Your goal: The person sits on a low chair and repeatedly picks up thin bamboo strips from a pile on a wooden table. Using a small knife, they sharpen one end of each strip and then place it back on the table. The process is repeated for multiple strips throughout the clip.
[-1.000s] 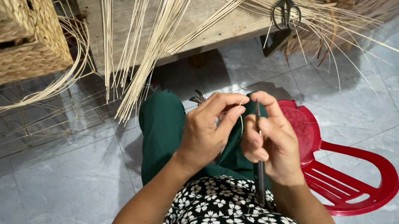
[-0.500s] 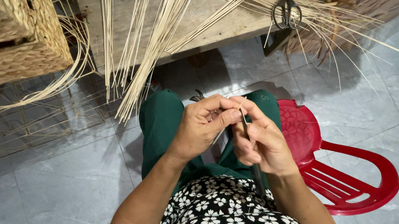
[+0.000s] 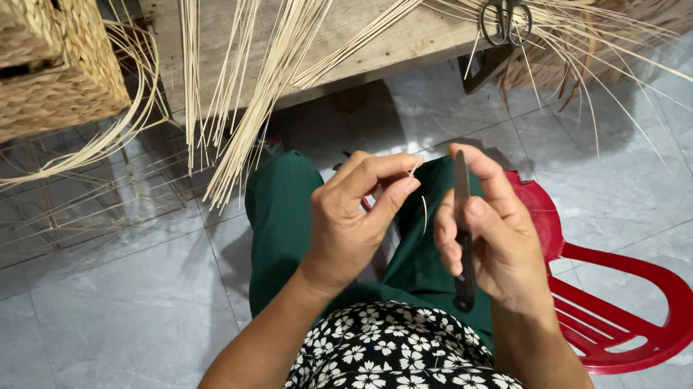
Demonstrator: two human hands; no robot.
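A thin pale strand and a dark blade are held between two hands above the lap.

Head view: the left hand is closed in a pinch, thumb against forefinger, on the short curved pale strand, which hangs in the gap between the hands. The right hand is curled around a slim dark knife, held upright just beside the strand. The strand is judged very light, springy and easily snapped or split, best taken near its end between fingertips. Long pale reeds spill off the wooden bench well beyond the hands, with scissors, a woven basket and a red stool around.
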